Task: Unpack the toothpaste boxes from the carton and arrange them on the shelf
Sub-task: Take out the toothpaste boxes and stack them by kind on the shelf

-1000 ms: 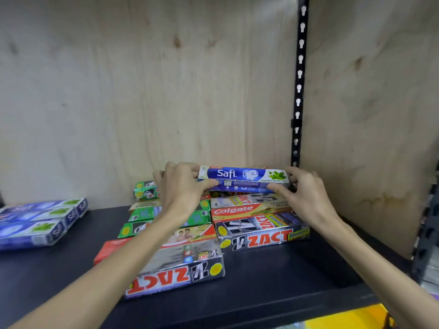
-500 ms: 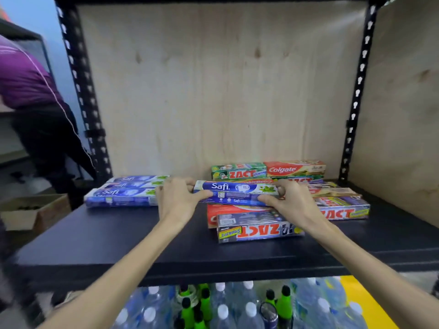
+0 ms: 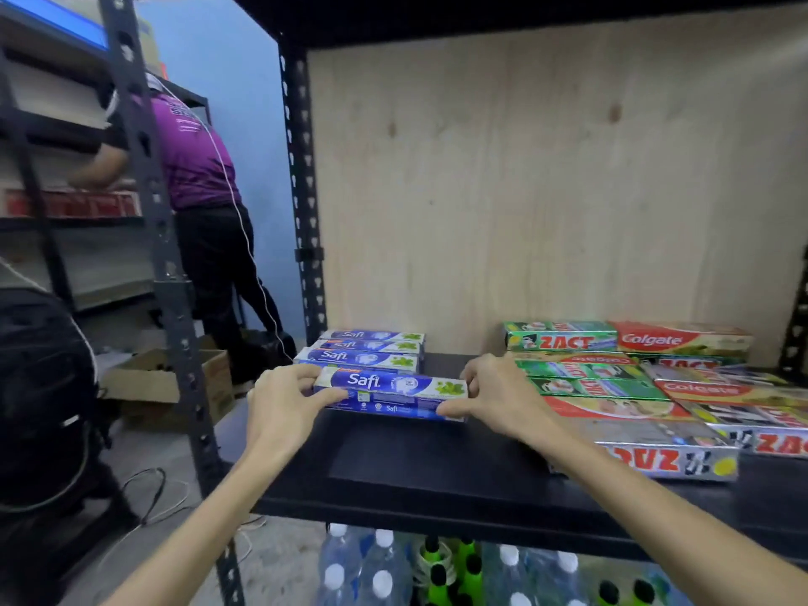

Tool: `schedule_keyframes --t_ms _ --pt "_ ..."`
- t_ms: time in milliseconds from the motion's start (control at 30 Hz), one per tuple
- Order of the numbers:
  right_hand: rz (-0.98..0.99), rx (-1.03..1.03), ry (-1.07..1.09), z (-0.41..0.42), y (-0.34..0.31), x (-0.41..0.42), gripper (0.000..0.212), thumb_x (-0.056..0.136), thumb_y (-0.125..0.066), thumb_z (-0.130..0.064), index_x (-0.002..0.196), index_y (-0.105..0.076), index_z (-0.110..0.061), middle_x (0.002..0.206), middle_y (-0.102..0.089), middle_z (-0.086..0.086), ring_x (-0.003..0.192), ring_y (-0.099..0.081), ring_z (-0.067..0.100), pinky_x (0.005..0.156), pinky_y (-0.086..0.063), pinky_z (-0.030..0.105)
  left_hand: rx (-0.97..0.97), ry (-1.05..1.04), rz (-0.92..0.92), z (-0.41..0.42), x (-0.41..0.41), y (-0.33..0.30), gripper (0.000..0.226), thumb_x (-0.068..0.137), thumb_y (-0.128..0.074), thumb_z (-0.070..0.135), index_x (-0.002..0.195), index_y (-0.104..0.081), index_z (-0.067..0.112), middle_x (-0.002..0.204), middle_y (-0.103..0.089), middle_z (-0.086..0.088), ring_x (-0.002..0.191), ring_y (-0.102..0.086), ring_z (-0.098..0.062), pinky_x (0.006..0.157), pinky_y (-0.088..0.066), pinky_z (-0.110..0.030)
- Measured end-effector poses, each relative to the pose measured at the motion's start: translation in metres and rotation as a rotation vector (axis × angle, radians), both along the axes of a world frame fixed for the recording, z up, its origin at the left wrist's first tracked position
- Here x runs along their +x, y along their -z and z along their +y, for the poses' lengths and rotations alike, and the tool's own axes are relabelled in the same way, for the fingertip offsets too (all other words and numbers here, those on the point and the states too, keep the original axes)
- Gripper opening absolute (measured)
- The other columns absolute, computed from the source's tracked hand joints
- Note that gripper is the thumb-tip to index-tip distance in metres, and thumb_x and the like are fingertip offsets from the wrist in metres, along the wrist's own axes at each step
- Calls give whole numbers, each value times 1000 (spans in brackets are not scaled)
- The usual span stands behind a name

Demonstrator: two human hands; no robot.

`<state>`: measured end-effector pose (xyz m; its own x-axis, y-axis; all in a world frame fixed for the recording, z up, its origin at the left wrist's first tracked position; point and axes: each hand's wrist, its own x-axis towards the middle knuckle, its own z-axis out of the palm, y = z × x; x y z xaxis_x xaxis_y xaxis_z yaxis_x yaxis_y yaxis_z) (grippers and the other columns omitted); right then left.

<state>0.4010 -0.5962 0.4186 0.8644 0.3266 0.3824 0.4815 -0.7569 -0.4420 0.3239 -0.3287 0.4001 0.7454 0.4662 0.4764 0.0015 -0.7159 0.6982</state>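
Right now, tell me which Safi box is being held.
The front Safi box, nearest the shelf edge: left hand and right hand grip its ends; the others lie untouched behind.

Brand names on the toothpaste boxes

"Safi" on the blue box (image 3: pixel 390 392) between both hands; "ZACT" on the green box (image 3: pixel 559 336) and "Colgate" on the red box (image 3: pixel 680 339) beyond the right hand (image 3: pixel 503 398).

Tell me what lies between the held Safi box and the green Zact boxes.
Head view: only the right hand and bare black shelf.

One head-worn wide-angle view looks forward and slightly down, close in at the black shelf (image 3: pixel 437 470), facing its plywood back panel (image 3: pixel 546 190), front edge nearest.
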Motion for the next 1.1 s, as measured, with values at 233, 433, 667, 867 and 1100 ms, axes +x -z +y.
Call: schedule_keyframes --t_ms 233,433,667,867,1100 --pt "-88 14 -4 68 26 15 43 79 -75 -54 90 -61 -16 92 -70 7 91 -60 30 72 -45 37 20 -115 88 48 10 11 30 79 -82 40 103 -74 23 101 -77 0 103 -67 -23 88 -53 -39" --pt "-115 118 19 77 46 27 51 83 -75 -48 120 -57 -17 105 -68 5 103 -55 29 86 -48 42 -138 -31 133 61 35 11 49 77 -87 30 118 -64 14 108 -72 -1 100 -66 -21 82 -49 -33" --pt "-107 162 2 79 53 41 45 80 -75 -56 107 -63 -22 99 -68 -3 96 -54 22 80 -49 40 -84 41 204 66 54 13 40 93 -70 27 129 -57 16 121 -68 -1 109 -61 -19 91 -47 -35" --pt "-158 64 33 80 54 41 45 86 -65 -62 111 -65 -24 101 -64 -3 94 -43 18 78 -36 36 -152 82 182 64 59 20 45 98 -64 20 139 -45 15 127 -63 0 114 -56 -16 91 -41 -30" --pt "-134 102 12 78 54 44 45 82 -66 -67 107 -70 -31 92 -66 -4 92 -47 21 73 -36 36 -188 85 180 65 59 19 68 97 -66 23 154 -30 13 143 -54 -3 119 -50 -14 96 -37 -28"
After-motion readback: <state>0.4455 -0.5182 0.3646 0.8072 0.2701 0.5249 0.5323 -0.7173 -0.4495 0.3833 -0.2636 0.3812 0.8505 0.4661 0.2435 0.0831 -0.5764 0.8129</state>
